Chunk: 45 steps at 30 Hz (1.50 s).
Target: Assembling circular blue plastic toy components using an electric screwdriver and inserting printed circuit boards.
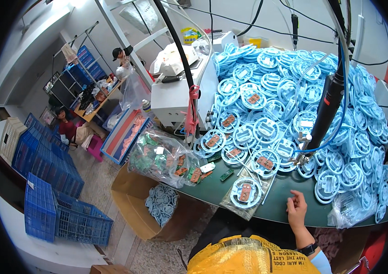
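My right hand (297, 211) rests low over the front edge of the green tabletop (279, 201), fingers loosely bent and apart, nothing visible in them. My left hand does not show. To the left of my right hand, a light blue round plastic part (234, 192) with a brown circuit board (245, 192) in it lies on a flat plate (226, 204). A second blue part with a brown board (265, 163) lies just behind it. A black power screwdriver (331, 107) hangs tilted above the parts, its tip behind my right hand.
A large heap of light blue round parts (289, 86) covers the table's back and right. At left lie a clear bag (150, 157) of circuit boards and a grey-white machine (171, 102). Below stands a cardboard box (132, 205); blue crates (41, 210) and a seated person (68, 128) are farther left.
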### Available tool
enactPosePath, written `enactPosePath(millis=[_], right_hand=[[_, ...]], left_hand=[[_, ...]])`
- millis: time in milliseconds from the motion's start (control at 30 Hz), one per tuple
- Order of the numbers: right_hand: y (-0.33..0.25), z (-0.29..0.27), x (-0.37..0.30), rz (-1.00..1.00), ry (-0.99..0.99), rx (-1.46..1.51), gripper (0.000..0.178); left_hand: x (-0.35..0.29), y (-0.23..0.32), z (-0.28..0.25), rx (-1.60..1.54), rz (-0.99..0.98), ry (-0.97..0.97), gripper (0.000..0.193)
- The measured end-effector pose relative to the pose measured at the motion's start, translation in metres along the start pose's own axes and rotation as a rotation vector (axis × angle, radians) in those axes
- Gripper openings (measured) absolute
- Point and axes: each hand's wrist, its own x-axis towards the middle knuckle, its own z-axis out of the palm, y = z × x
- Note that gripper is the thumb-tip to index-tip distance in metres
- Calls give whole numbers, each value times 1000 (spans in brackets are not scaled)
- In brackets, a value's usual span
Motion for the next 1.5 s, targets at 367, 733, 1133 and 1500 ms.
enactPosePath(millis=[367,733,1133,1500], right_hand=[[-2,-1,-3,-29,-9,-60,26],[-2,0,-3,-38,0,-58,26],[-2,0,-3,-37,3,-42,26],[6,-1,-2,-77,-9,-94,27]], left_hand=[[5,2,-5,-26,-13,-10,32],[9,1,-11,-24,-22,-18,32],[11,2,-15,-35,-32,-21,32],[17,0,-19,-49,-34,-20,32]])
